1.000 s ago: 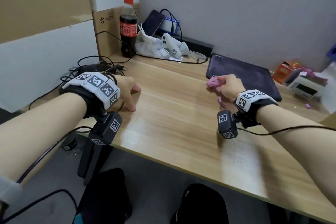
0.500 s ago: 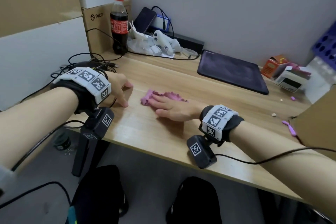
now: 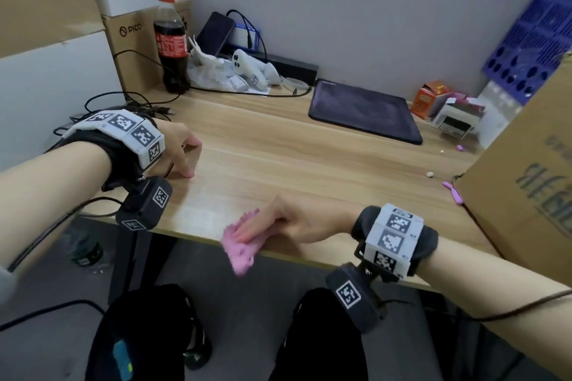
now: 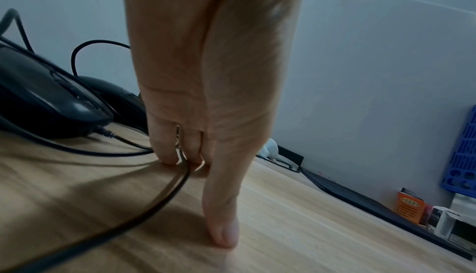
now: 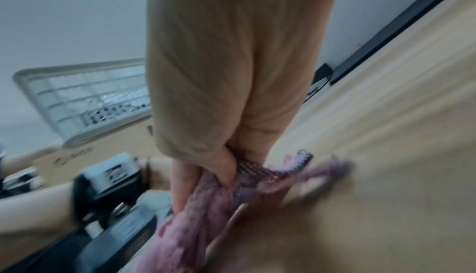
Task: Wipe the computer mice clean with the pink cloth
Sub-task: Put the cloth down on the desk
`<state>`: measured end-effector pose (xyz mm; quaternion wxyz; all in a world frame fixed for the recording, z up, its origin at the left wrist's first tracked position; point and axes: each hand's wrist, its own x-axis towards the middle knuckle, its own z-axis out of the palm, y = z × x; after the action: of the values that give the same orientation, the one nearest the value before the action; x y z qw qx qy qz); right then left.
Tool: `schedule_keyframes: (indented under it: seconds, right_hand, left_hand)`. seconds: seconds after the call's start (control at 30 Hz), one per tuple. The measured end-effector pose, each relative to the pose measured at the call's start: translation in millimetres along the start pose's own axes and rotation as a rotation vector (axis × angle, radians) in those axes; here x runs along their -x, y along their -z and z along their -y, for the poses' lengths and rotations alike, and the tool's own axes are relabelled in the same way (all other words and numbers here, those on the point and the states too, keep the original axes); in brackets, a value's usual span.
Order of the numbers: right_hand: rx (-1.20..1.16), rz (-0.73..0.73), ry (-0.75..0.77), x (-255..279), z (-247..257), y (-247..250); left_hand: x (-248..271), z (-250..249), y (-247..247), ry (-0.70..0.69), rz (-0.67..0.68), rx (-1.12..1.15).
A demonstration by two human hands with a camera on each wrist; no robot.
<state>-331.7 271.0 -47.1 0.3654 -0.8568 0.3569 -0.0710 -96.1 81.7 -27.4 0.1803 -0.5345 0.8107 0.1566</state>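
Two black wired computer mice (image 4: pixel 43 96) (image 4: pixel 115 96) lie at the desk's left end, just left of my left hand (image 4: pixel 206 175); in the head view its wrist band hides them. My left hand (image 3: pixel 185 161) rests its fingertips on the wood, with a mouse cable (image 4: pixel 165 198) running between the fingers. The pink cloth (image 3: pixel 240 252) lies at the desk's front edge and partly hangs over it. My right hand (image 3: pixel 257 229) lies on it. In the blurred right wrist view, its thumb pinches the pink cloth (image 5: pixel 195 202) against the fingers (image 5: pixel 180 186).
A cola bottle (image 3: pixel 171 43), white controllers (image 3: pixel 247 71) and a phone stand at the back. A black mouse pad (image 3: pixel 365 111) lies at the back right with small boxes (image 3: pixel 433 99) beside it. A large cardboard box (image 3: pixel 526 195) blocks the right. Loose cables (image 3: pixel 133 102) trail at the left.
My right hand brought the pink cloth from beside the mouse pad to the middle of the desk, then drew it back to the front edge. The left hand stayed put.
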Motion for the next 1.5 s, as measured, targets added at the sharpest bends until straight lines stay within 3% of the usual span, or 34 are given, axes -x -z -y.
schedule_keyframes:
  seconds: [0.17, 0.27, 0.3, 0.4, 0.47, 0.63, 0.83, 0.93, 1.17, 1.37, 1.5]
  right_hand:
    - [-0.051, -0.434, -0.258, 19, -31, 67]
    - [0.028, -0.755, -0.52, 34, -71, 100]
    - [0.084, -0.791, -0.621, 39, -87, 107]
    - [0.197, -0.621, -0.836, 48, -123, 115]
    - [0.208, -0.496, -0.885, 40, -127, 117]
    - [0.341, -0.215, -0.69, -2, -106, 115]
    - [0.275, -0.019, -0.435, -14, -56, 68]
    - [0.291, 0.025, -0.341, -7, -40, 40]
    - [0.082, 0.104, -0.051, 16, 3, -22]
    - [-0.064, -0.019, -0.081, 32, 10, -7]
    - [-0.124, -0.331, -0.309, 52, -8, 40]
  left_hand:
    - [-5, 3, -1, -0.008, -0.013, -0.028]
    - [-8, 5, -1, -0.005, -0.011, -0.037]
    - [-10, 5, 0, -0.004, -0.01, -0.042]
    - [-12, 6, -1, -0.003, -0.017, -0.067]
    - [-13, 7, -1, -0.006, -0.018, -0.067]
    - [-13, 9, -2, 0.001, 0.002, -0.031]
    - [-7, 4, 0, 0.01, 0.01, -0.05]
    - [-2, 0, 1, 0.002, 0.014, -0.081]
    - [5, -5, 0, -0.023, -0.04, -0.079]
    - [3, -4, -2, -0.028, -0.072, -0.044]
    - [-1, 0, -4, -0.022, -0.061, -0.016]
